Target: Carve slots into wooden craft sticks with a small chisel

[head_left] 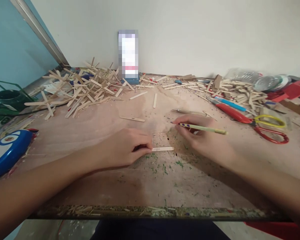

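My left hand (131, 146) rests on the wooden table (95, 186), its thumb and fingers pinched on the left end of a flat wooden stick (163, 149). Faint pencil lines mark the stick beside the fingertips. To the right, my right hand (195, 133) grips a pale yellow pencil (205, 128) with dark spots near its tip. The pencil points left, above and apart from the stick's right end. Another stick with a small dark mark (132, 118) lies beyond my left hand.
Piled sticks (90, 88) lie back left, more (240, 93) back right. A phone (128, 55) stands against the wall. Red-handled scissors (270, 130), a red cutter (231, 111) and plastic bottles (270, 81) are right; a blue object (17, 150) and green cup (11, 98) left.
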`<state>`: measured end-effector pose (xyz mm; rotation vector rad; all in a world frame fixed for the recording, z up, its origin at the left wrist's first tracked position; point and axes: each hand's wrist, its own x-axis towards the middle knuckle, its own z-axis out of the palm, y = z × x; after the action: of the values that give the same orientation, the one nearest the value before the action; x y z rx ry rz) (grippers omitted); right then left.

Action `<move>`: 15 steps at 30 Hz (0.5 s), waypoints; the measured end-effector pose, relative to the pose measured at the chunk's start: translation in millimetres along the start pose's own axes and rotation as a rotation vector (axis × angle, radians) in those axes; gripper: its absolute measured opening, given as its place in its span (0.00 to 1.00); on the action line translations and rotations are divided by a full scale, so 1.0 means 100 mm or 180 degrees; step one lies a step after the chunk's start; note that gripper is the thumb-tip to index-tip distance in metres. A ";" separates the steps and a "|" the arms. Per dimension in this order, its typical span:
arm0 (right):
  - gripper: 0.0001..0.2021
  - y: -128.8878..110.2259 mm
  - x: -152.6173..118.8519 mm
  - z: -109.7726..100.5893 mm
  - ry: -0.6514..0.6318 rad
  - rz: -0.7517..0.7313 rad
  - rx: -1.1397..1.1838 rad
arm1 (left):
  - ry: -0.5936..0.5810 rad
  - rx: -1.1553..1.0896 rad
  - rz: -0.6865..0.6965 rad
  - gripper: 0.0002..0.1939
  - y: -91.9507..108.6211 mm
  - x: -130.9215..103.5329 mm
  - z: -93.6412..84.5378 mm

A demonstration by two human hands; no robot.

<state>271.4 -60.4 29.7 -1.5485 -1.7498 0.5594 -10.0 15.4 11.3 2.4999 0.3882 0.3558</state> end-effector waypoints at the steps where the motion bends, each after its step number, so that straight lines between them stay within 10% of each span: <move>1: 0.11 0.06 0.04 -0.04 0.0008 -0.0061 -0.0188 | 0.0004 0.0000 0.0003 0.11 0.00 0.00 0.00; 15: 0.14 0.49 0.27 -0.29 -0.0255 -0.0041 -0.1745 | 0.0091 0.0020 0.0119 0.10 0.00 0.00 -0.01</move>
<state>325.3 -29.5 18.8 -1.8946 -2.0870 0.1329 -10.7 15.7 11.8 2.5135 0.3550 0.4061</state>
